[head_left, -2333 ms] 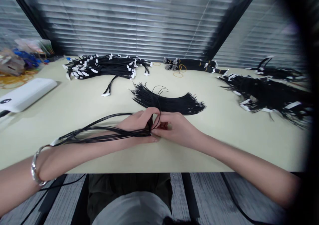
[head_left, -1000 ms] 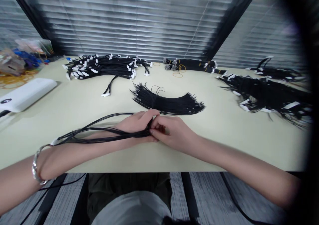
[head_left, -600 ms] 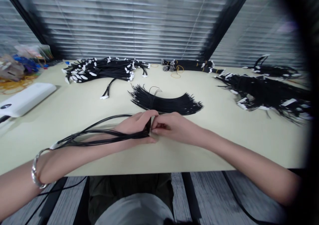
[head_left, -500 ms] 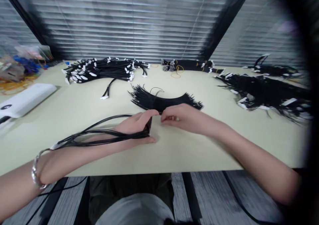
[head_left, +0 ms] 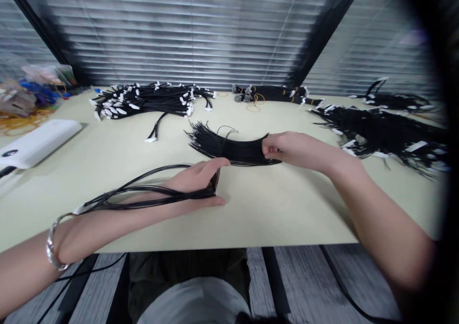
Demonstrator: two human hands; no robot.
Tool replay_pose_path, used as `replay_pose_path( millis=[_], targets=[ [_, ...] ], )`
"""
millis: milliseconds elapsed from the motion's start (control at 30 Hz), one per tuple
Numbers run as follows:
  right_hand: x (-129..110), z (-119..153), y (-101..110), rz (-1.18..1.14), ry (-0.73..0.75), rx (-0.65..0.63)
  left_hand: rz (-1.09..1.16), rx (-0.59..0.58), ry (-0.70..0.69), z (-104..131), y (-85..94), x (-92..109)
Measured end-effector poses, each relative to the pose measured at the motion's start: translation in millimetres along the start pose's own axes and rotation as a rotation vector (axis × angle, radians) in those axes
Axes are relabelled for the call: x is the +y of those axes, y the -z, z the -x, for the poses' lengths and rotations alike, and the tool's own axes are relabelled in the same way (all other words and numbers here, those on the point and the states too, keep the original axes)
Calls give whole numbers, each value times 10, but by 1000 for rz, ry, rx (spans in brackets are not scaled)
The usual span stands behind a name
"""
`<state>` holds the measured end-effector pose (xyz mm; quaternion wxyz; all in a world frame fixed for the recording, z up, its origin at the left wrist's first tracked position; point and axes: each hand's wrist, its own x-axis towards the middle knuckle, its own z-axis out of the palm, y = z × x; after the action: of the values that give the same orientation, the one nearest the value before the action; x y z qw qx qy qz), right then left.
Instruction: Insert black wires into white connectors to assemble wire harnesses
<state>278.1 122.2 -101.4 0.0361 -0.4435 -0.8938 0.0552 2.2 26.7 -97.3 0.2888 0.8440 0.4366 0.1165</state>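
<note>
My left hand [head_left: 195, 183] is curled around a looped black wire harness [head_left: 138, 190], its thumb stretched out to the right. The harness trails back over my forearm to a white connector [head_left: 78, 210]. Just beyond lies a curved bundle of loose black wires [head_left: 233, 149] with thin tips fanned out on the left. My right hand [head_left: 290, 148] is at the bundle's right end, fingertips pinched on wires there and covering that end. How many wires the pinch takes in is hidden.
Along the back lie a pile of black cables with white connectors [head_left: 150, 99] and tied black bundles [head_left: 276, 94]. More black cables [head_left: 383, 130] spread at the right. A white power bank [head_left: 39, 142] rests at the left, near plastic bags [head_left: 21, 99].
My right hand has moved right and away from me, from beside my left thumb to the right end of the wire bundle. My left hand has stayed in place with the harness.
</note>
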Motion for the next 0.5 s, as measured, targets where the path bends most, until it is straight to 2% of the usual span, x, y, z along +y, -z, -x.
replay_pose_path(
  millis=[100,333,500],
  targets=[
    [10,13,29,53,63,-51,-11,-5,4,-8,4,3],
    [72,37,57,188,-45,53,-38,32,12,-29,-32,-14],
    [101,5,70,142,-1,50,-22,-19,49,-45,-30,-37]
  ],
)
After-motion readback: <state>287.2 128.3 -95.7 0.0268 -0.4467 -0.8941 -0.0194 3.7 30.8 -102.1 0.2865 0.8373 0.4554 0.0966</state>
